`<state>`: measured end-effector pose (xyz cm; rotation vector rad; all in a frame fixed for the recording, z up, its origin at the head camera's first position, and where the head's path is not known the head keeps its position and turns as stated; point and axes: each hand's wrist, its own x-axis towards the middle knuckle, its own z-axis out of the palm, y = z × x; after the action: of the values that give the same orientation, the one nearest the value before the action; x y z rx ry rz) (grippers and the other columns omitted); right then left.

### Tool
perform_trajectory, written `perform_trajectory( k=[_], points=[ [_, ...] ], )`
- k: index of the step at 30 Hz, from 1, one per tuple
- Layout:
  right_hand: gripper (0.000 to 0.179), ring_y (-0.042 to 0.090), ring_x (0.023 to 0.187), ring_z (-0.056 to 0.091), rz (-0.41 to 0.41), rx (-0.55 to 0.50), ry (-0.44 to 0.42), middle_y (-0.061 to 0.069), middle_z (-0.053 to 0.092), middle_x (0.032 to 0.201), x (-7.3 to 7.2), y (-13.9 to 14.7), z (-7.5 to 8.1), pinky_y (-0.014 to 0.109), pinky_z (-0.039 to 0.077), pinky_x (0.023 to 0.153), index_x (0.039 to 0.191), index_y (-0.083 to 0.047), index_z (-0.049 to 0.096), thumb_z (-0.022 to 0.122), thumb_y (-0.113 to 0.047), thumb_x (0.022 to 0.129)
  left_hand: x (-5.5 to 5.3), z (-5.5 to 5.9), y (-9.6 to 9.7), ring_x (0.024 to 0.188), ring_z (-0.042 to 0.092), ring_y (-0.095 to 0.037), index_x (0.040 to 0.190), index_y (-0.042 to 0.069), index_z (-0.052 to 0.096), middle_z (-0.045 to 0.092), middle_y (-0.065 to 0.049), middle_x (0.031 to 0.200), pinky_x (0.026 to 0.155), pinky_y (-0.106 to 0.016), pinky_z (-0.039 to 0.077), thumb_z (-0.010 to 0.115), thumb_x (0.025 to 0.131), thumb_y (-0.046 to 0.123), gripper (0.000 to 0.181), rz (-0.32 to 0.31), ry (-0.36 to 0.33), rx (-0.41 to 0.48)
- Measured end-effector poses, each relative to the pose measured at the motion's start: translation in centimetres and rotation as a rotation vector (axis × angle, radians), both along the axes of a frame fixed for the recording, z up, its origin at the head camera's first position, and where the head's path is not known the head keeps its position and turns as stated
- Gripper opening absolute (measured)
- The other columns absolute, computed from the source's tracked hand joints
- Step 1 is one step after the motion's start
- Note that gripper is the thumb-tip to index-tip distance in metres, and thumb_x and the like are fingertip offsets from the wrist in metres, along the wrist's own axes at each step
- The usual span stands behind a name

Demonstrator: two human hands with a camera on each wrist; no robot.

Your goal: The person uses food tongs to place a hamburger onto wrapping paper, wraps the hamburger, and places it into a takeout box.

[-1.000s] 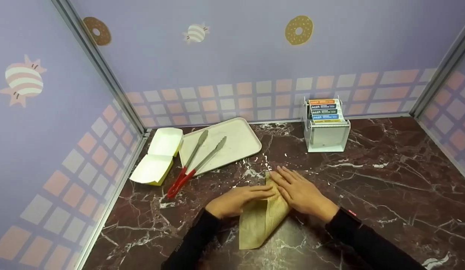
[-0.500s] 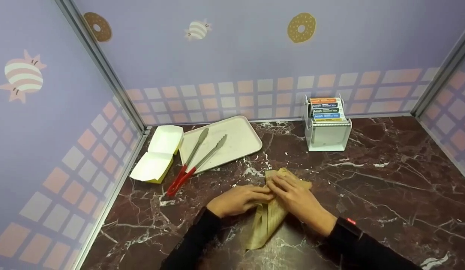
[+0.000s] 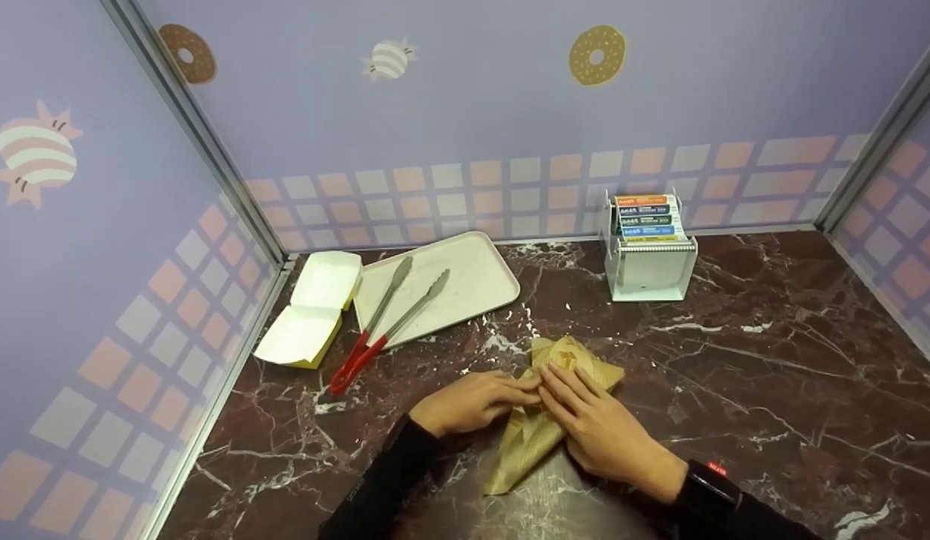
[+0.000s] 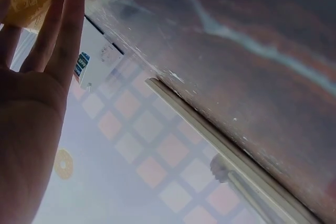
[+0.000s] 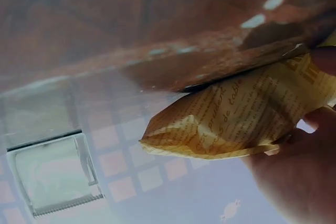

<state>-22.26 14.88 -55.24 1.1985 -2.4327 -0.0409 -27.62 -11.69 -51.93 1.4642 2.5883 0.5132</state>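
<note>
A printed brown paper wrap (image 3: 529, 442), folded round something bulky, lies on the dark marbled table with a pointed tail toward the front. The right hand (image 3: 604, 424) rests over its right side, extended fingers on the folded top; in the right wrist view the wrap (image 5: 226, 119) shows a creased, pointed end beyond that hand. The left hand (image 3: 472, 401) touches the wrap's left side, its fingertips close to the right hand's. In the left wrist view, the left hand's fingers (image 4: 58, 40) look nearly straight beside the paper. The contents of the wrap are hidden.
Behind the hands lies a pale tray (image 3: 480, 277), with red-handled tongs (image 3: 375, 345) across its left part. An open yellow-and-white carton (image 3: 311, 319) stands at far left. A white dispenser (image 3: 649, 259) holding small coloured packets is at back right. White flecks lie on the table.
The loose paper flap at the front left has been folded over into a narrow tail. The right hand has shifted nearer, uncovering the top and right corner of the wrap.
</note>
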Motion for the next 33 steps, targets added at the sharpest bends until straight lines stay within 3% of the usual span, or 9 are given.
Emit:
perform_trajectory(
  k=[6, 14, 20, 25, 29, 31, 33],
  points=[
    [0.065, 0.039, 0.147, 0.043, 0.003, 0.057, 0.083, 0.016, 0.046, 0.16, 0.0, -0.3, -0.4, 0.057, 0.039, 0.118, 0.146, -0.006, 0.058, 0.066, -0.028, 0.085, -0.3, 0.4, -0.6, 0.13, 0.062, -0.017, 0.128, 0.021, 0.073, 0.062, 0.004, 0.146, 0.114, -0.031, 0.048, 0.067, 0.097, 0.007, 0.034, 0.018, 0.08, 0.015],
    [0.058, 0.034, 0.147, 0.046, 0.001, 0.106, 0.118, 0.011, 0.053, 0.156, 0.1, -0.5, -1.0, 0.056, 0.04, 0.117, 0.143, -0.014, 0.062, 0.064, -0.027, 0.086, 0.0, 0.1, -0.9, 0.119, 0.067, -0.015, 0.131, 0.02, 0.072, 0.069, 0.004, 0.137, 0.107, -0.028, 0.053, 0.073, 0.094, 0.009, 0.038, -0.009, 0.159, 0.001],
    [0.059, 0.024, 0.144, 0.051, -0.001, 0.105, 0.071, 0.007, 0.061, 0.148, 0.0, 0.0, -1.2, 0.06, 0.037, 0.117, 0.143, -0.016, 0.063, 0.066, -0.023, 0.084, 0.2, -0.3, -1.2, 0.113, 0.068, -0.015, 0.127, 0.016, 0.074, 0.075, 0.002, 0.126, 0.104, -0.025, 0.054, 0.076, 0.085, -0.005, 0.047, -0.002, 0.108, -0.021],
    [0.053, 0.023, 0.142, 0.053, 0.024, 0.066, 0.023, 0.006, 0.062, 0.147, -0.3, 0.2, -0.9, 0.06, 0.035, 0.119, 0.142, -0.016, 0.064, 0.066, -0.024, 0.09, 0.1, -0.3, -1.5, 0.124, 0.065, -0.017, 0.127, 0.012, 0.073, 0.07, -0.001, 0.135, 0.112, -0.024, 0.048, 0.074, 0.084, -0.011, 0.049, -0.032, 0.049, 0.026],
    [0.045, 0.025, 0.14, 0.055, 0.072, -0.052, -0.072, 0.009, 0.063, 0.146, -0.6, 0.5, -0.4, 0.054, 0.014, 0.129, 0.139, -0.011, 0.066, 0.065, -0.024, 0.095, 0.1, -0.3, -1.6, 0.137, 0.058, -0.022, 0.142, 0.015, 0.063, 0.052, -0.001, 0.157, 0.114, -0.026, 0.046, 0.071, 0.078, -0.021, 0.074, -0.021, 0.058, 0.057],
    [0.043, 0.027, 0.138, 0.057, 0.11, -0.104, -0.113, 0.01, 0.063, 0.145, -0.8, 0.7, -0.2, 0.048, 0.001, 0.131, 0.137, -0.009, 0.067, 0.065, -0.021, 0.095, 0.0, -0.3, -1.4, 0.14, 0.055, -0.023, 0.15, 0.018, 0.055, 0.043, -0.001, 0.164, 0.113, -0.028, 0.047, 0.07, 0.076, -0.023, 0.086, -0.005, 0.127, 0.033],
    [0.042, 0.029, 0.138, 0.057, 0.141, -0.125, -0.14, 0.012, 0.062, 0.146, -0.9, 0.9, 0.0, 0.045, -0.005, 0.131, 0.135, -0.007, 0.068, 0.065, -0.019, 0.095, -0.2, -0.4, -1.1, 0.141, 0.053, -0.022, 0.153, 0.021, 0.051, 0.039, 0.002, 0.165, 0.115, -0.031, 0.046, 0.071, 0.081, -0.016, 0.084, 0.012, 0.242, -0.016]
  ],
)
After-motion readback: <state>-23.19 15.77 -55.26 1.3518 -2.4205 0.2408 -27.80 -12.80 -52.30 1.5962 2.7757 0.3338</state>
